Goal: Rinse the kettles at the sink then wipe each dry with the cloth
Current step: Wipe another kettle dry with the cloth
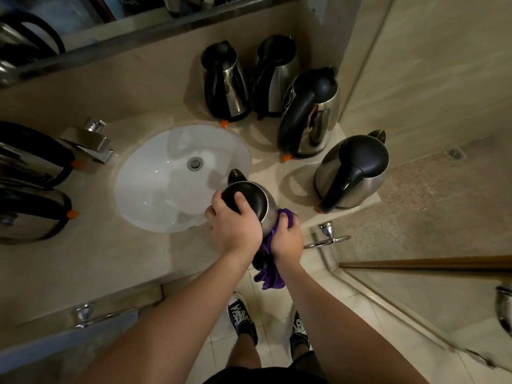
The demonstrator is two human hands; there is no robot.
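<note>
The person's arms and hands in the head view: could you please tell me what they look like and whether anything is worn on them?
Both forearms are bare up to the frame's bottom edge, with no sleeves in view. The left hand and the right hand wear no gloves, and no watch, ring or bracelet shows on either wrist or on the fingers that are visible.
</note>
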